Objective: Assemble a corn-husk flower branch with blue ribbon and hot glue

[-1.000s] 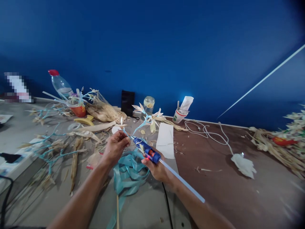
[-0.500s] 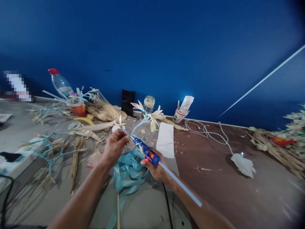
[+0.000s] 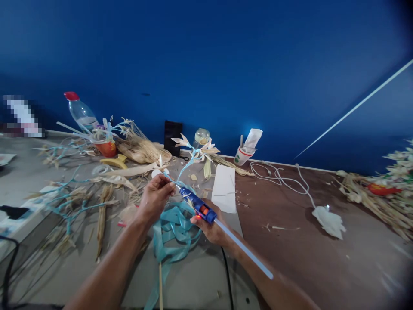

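In my right hand (image 3: 211, 224) is a blue hot glue gun (image 3: 196, 204), its small light glowing red and a long clear glue stick (image 3: 247, 252) jutting from its back. The nozzle points left, right beside the fingertips of my left hand (image 3: 158, 193). Those fingers pinch a blue-wrapped stem of a husk-flower branch (image 3: 187, 165), whose pale dried petals (image 3: 204, 148) spread out just beyond the glue gun. The exact grip point is partly hidden by the fingers. Under both hands a loose heap of teal ribbon (image 3: 176, 234) lies on the table.
Left stand a power strip (image 3: 29, 219), blue-wrapped branches (image 3: 67, 206), a red cup (image 3: 106, 148) and a red-capped bottle (image 3: 80, 112). Behind are a glass jar (image 3: 201, 137) and a white cup (image 3: 243, 155). A white sheet (image 3: 224, 189), a cable (image 3: 277, 176) and husk flowers (image 3: 393, 172) lie to the right.
The flowering branch has turned slightly, its petals shifting left and up a little. Both hands keep nearly the same place, with the nozzle still beside the left fingertips.
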`<state>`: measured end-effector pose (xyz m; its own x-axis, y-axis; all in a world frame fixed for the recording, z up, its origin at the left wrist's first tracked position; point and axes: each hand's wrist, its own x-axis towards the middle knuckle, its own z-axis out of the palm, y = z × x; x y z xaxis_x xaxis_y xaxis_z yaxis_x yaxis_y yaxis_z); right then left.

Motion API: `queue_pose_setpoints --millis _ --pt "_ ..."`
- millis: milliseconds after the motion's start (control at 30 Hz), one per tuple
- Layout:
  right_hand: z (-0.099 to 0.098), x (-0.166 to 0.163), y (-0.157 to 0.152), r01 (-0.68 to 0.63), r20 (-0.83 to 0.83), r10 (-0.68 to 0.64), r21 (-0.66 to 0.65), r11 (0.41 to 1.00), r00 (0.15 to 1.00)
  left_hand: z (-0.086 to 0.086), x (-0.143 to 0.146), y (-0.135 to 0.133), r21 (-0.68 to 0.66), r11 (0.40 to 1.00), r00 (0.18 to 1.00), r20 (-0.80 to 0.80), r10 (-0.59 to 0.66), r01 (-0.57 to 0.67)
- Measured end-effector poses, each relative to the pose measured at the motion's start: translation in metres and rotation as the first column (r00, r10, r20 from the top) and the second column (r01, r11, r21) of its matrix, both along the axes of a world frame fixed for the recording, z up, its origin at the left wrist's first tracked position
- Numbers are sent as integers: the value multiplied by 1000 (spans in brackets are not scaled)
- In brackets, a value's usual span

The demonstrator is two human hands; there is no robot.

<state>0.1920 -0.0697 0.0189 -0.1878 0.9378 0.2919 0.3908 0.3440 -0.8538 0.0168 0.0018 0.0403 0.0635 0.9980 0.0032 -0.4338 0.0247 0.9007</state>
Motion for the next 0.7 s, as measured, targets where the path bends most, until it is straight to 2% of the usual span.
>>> queue_pose_setpoints --millis 300,433,500,600,633,700 --pt "4 0 -2 13 22 -13 -22 1000 1000 0 0 -1 -9 1000 1000 -7 -11 11" --pt "7 3 -3 92 -25 -94 -48 995 995 0 0 0 -7 1000 1000 22 -15 15" --pt "8 7 -2 159 -9 -159 -18 987 987 -1 -1 0 -11 1000 998 56 -10 11" --pt "9 18 4 282 219 -303 122 952 928 -2 -1 1 -3 1000 997 81 -6 6" --pt "10 23 7 317 332 -357 170 933 873 -2 -1 1 1 1000 996 83 -9 9" --pt "10 33 12 383 548 -440 221 897 712 -2 -1 1 8 1000 996 83 -16 15"
